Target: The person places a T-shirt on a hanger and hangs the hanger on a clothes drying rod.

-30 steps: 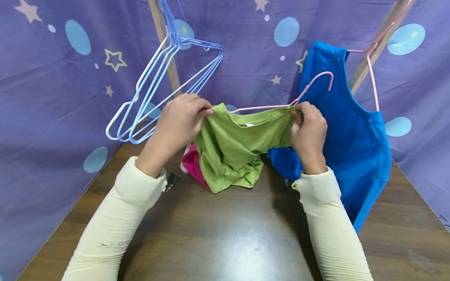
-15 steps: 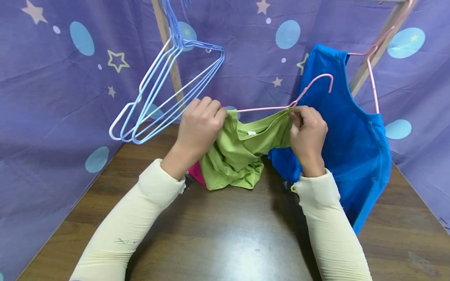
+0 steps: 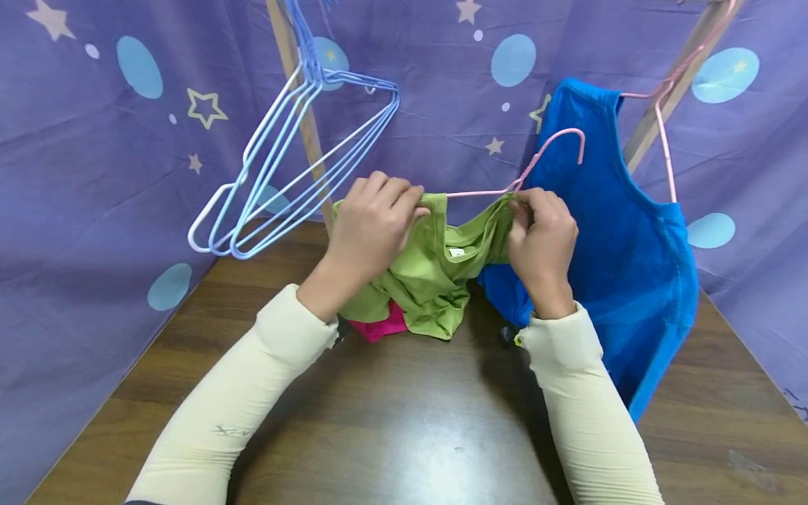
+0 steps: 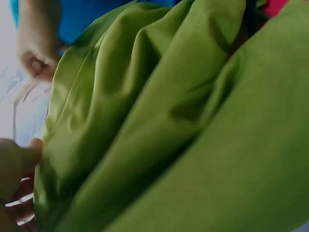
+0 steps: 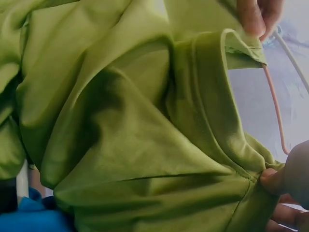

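Note:
A green T-shirt (image 3: pixel 435 259) with a small white neck label hangs between my hands, its neckline spread over a pink wire hanger (image 3: pixel 476 193). My left hand (image 3: pixel 375 221) pinches the shirt near one side of the neckline, fingers over the top edge. At the other side, close to the base of the hanger's hook, my right hand (image 3: pixel 543 238) pinches the collar between thumb and fingers. In the right wrist view, the bare hanger wire (image 5: pixel 276 106) crosses the neck opening. Folds of green fabric (image 4: pixel 145 111) fill most of the left wrist view. The hanger's ends are hidden.
Several blue and white hangers (image 3: pixel 271 165) hang from a wooden post at left. A blue sleeveless top (image 3: pixel 637 280) hangs on another pink hanger at right. Magenta cloth (image 3: pixel 379 328) lies behind the shirt on the wooden table (image 3: pixel 391 421).
My left hand has moved right along the shirt's top edge, and the fabric now extends left past it. My right hand keeps its pinch with only a slight shift left.

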The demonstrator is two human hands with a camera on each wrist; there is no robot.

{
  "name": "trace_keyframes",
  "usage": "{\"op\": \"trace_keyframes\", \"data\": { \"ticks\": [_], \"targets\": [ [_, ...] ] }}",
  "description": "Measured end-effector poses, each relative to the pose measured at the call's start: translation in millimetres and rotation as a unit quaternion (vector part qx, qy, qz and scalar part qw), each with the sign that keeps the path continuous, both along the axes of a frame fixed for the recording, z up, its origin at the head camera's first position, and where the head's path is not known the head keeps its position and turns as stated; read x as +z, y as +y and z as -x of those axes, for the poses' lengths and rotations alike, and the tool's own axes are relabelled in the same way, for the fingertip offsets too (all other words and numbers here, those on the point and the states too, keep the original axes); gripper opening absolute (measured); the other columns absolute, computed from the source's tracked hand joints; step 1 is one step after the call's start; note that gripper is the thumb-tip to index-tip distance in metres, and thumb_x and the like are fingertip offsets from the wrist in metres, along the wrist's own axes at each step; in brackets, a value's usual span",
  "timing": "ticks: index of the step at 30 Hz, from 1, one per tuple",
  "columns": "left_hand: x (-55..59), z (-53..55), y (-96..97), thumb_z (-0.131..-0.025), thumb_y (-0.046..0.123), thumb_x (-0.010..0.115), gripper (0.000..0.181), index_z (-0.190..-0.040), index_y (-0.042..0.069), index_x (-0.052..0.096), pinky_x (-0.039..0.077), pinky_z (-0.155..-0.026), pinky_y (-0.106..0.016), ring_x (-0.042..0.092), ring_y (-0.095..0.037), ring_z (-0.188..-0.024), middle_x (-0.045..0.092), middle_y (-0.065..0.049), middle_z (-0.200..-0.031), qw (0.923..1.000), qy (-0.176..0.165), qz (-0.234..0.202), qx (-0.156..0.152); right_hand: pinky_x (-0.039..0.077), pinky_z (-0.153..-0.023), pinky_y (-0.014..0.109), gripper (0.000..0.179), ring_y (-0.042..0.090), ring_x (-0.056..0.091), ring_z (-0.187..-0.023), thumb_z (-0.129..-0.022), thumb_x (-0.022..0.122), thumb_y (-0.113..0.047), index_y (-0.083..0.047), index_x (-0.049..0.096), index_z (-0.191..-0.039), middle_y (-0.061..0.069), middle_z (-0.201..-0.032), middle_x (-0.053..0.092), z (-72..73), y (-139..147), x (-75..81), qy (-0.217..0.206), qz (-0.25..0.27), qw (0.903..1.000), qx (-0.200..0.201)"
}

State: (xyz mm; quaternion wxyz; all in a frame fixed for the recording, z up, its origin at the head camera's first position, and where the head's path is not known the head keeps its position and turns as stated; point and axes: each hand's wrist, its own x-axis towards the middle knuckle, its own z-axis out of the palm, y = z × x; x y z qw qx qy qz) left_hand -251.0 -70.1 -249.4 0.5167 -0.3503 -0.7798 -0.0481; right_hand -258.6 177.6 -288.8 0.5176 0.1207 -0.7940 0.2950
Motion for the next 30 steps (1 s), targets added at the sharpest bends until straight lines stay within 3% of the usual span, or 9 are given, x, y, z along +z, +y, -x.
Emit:
{"op": "trace_keyframes", "data": {
  "ticks": [3, 5, 10, 15, 18, 22, 30],
  "targets": [
    [12.1, -3.4, -11.8, -0.103, 0.025, 0.062, 0.031, -0.112, -0.002, 0.074, 0.051, -0.076, -0.045, 0.064, -0.036, -0.090, 0.074, -0.017, -0.103, 0.9992, -0.031, -0.023, 0.007, 0.045, -0.069, 0.048, 0.009, 0.036, 0.061, -0.077, -0.097, 0.066, -0.002, 0.005, 0.071, -0.094, 0.021, -0.085, 0.067, -0.3, 4, 3.2, 0.002, 0.029, 0.9996, -0.001],
    [18.9, -4.7, -18.2, -0.103, 0.021, 0.062, 0.027, -0.110, -0.002, 0.075, 0.051, -0.076, -0.046, 0.063, -0.036, -0.089, 0.073, -0.017, -0.100, 0.9986, -0.034, -0.041, 0.007, 0.044, -0.068, 0.046, 0.011, 0.035, 0.061, -0.076, -0.097, 0.066, -0.003, 0.006, 0.071, -0.094, 0.022, -0.085, 0.067, -0.7, 7, 5.2, 0.009, 0.036, 0.9993, -0.003],
    [25.5, -4.1, -24.7, -0.099, 0.010, 0.065, 0.018, -0.100, -0.001, 0.079, 0.048, -0.068, -0.045, 0.060, -0.034, -0.079, 0.072, -0.015, -0.089, 0.9989, 0.003, -0.047, -0.005, 0.043, -0.067, 0.044, 0.012, 0.033, 0.061, -0.076, -0.098, 0.066, -0.004, 0.006, 0.071, -0.094, 0.022, -0.085, 0.067, -2.0, 9, 6.7, 0.008, 0.045, 0.9989, -0.004],
    [20.7, -0.9, -20.2, -0.101, 0.002, 0.059, 0.022, -0.096, -0.001, 0.080, 0.046, -0.064, -0.044, 0.057, -0.033, -0.073, 0.069, -0.013, -0.082, 0.9975, 0.064, -0.018, 0.023, 0.043, -0.069, 0.047, 0.009, 0.035, 0.060, -0.077, -0.096, 0.066, -0.002, 0.005, 0.071, -0.093, 0.021, -0.084, 0.067, -1.8, 6, 4.6, -0.003, 0.048, 0.9988, -0.007],
    [16.2, 0.9, -15.1, -0.102, 0.003, 0.056, 0.025, -0.093, -0.002, 0.079, 0.045, -0.063, -0.043, 0.055, -0.033, -0.071, 0.067, -0.013, -0.079, 0.9961, 0.078, 0.002, 0.041, 0.045, -0.069, 0.048, 0.009, 0.036, 0.060, -0.077, -0.096, 0.066, -0.001, 0.006, 0.071, -0.093, 0.022, -0.084, 0.067, -1.5, 4, 3.3, -0.003, 0.040, 0.9992, -0.008],
    [10.7, 3.3, -8.6, -0.102, 0.003, 0.055, 0.025, -0.091, -0.003, 0.077, 0.044, -0.065, -0.043, 0.054, -0.032, -0.072, 0.065, -0.013, -0.077, 0.9967, 0.065, 0.018, 0.046, 0.047, -0.070, 0.049, 0.010, 0.037, 0.061, -0.078, -0.097, 0.066, -0.003, 0.005, 0.071, -0.094, 0.021, -0.085, 0.068, -2.8, -1, 2.3, 0.005, 0.018, 0.9998, -0.008],
    [0.9, 12.2, -2.4, -0.099, 0.007, 0.057, 0.020, -0.094, -0.004, 0.073, 0.044, -0.065, -0.041, 0.056, -0.033, -0.074, 0.067, -0.014, -0.083, 0.9982, 0.009, -0.003, 0.059, 0.050, -0.073, 0.051, 0.010, 0.039, 0.063, -0.083, -0.098, 0.066, -0.005, 0.004, 0.071, -0.097, 0.021, -0.091, 0.071, -4.0, -10, 1.0, 0.023, -0.017, 0.9995, 0.011]
  ]
}}
